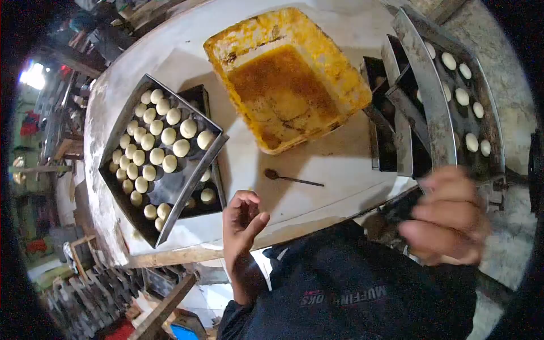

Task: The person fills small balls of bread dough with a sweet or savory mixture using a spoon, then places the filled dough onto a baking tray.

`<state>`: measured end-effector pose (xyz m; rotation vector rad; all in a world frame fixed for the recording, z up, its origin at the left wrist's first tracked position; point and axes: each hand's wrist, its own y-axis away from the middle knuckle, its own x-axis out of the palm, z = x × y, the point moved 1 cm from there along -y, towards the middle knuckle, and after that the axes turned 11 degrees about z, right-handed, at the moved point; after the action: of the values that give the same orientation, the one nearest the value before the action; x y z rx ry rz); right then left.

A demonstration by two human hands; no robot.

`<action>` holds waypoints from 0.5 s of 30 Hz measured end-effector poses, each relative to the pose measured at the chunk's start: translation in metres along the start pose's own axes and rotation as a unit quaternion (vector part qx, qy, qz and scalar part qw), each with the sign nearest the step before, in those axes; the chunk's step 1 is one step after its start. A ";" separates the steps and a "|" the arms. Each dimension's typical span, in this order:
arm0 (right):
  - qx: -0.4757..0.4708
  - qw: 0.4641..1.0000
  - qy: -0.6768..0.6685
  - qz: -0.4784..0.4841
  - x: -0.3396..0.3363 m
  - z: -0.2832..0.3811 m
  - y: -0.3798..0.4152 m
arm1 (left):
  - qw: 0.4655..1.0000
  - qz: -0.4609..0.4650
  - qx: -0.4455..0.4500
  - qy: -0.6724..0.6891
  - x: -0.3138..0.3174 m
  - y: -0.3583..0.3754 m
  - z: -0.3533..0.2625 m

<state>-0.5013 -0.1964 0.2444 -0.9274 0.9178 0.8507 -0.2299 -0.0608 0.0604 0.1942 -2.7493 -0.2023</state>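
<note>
My left hand (242, 225) is over the table's near edge, its fingers loosely curled and the thumb apart from them, with nothing seen between. My right hand (447, 221) is raised near the front corner of the stacked trays on the right; motion smears its fingers, and whether it holds something cannot be made out. The nearest thing to my left hand is a small dark spoon (294, 179) lying on the table. Pale round dough balls (168, 136) sit in rows in a dark metal tray (181, 212) on the left.
A yellow-smeared plastic tub (351, 85) stands mid-table (317, 201). On the right, metal trays are stacked at angles, the top tray (429, 96) holding several dough balls (462, 96). Another tray (199, 94) lies beneath the left one. Wooden beams (164, 309) stand below left.
</note>
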 end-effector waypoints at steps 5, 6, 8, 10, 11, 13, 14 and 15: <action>0.146 0.977 -0.156 -0.029 0.153 -0.024 -0.102 | 0.994 0.027 -0.068 -0.082 -0.057 0.014 -0.014; 0.159 0.977 -0.140 -0.015 0.175 -0.030 -0.111 | 0.997 0.018 -0.046 -0.053 -0.056 0.018 -0.027; 0.196 0.974 -0.113 0.006 0.202 -0.035 -0.122 | 0.998 0.017 -0.042 -0.047 -0.079 0.027 -0.030; 0.227 0.970 -0.081 0.034 0.218 -0.040 -0.131 | 0.999 0.003 -0.023 -0.049 -0.101 0.033 -0.027; 0.232 0.968 -0.087 0.028 0.222 -0.042 -0.133 | 0.999 0.004 -0.022 -0.040 -0.108 0.035 -0.026; 0.240 0.966 -0.090 0.027 0.227 -0.044 -0.135 | 0.999 -0.032 -0.038 -0.014 -0.119 0.037 -0.024; 0.262 0.958 -0.117 0.019 0.227 -0.043 -0.136 | 0.999 -0.036 -0.035 0.000 -0.124 0.037 -0.019; 0.284 0.948 -0.142 0.010 0.227 -0.043 -0.137 | 0.999 -0.033 -0.035 0.006 -0.126 0.034 -0.019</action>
<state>-0.3084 -0.2389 0.0626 -0.2868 0.8529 0.6600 -0.1109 -0.0095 0.0383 0.2660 -2.7207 -0.3136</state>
